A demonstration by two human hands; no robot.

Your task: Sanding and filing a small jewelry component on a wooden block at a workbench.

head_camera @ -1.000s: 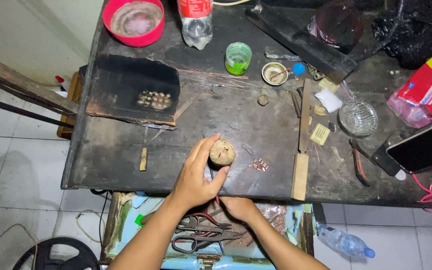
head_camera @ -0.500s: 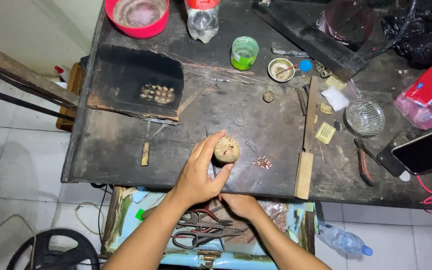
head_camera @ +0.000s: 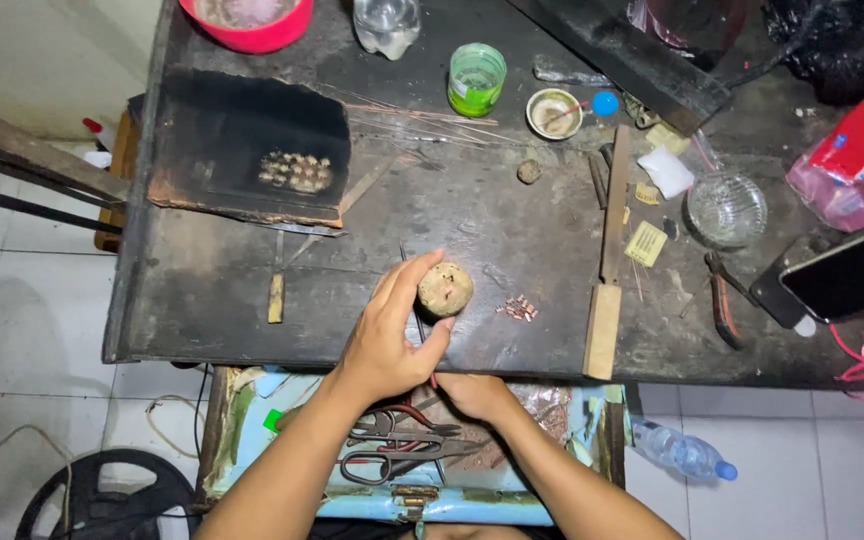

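Note:
My left hand (head_camera: pixel 387 338) rests on the front of the dark workbench (head_camera: pixel 202 300). Its thumb and fingers grip a round tan lump (head_camera: pixel 445 288) that sits on the bench top. My right hand (head_camera: pixel 474 394) is just below the bench edge, partly tucked under the left hand, with curled fingers. A thin dark metal rod (head_camera: pixel 408 272) runs up from it behind the left hand's fingers. A small heap of copper-coloured bits (head_camera: pixel 518 308) lies just right of the lump.
A charred black block (head_camera: pixel 252 150) carries small round beads (head_camera: pixel 297 172). Behind are a green cup (head_camera: pixel 476 78), a red bowl (head_camera: pixel 247 18) and a small dish (head_camera: pixel 554 112). A wooden-handled file (head_camera: pixel 607 300), pliers (head_camera: pixel 722 305) and a phone (head_camera: pixel 852 270) lie right. The open drawer (head_camera: pixel 242 430) holds scissors (head_camera: pixel 402 462).
Both hands and the lump stay where they were. Only the view has shifted slightly.

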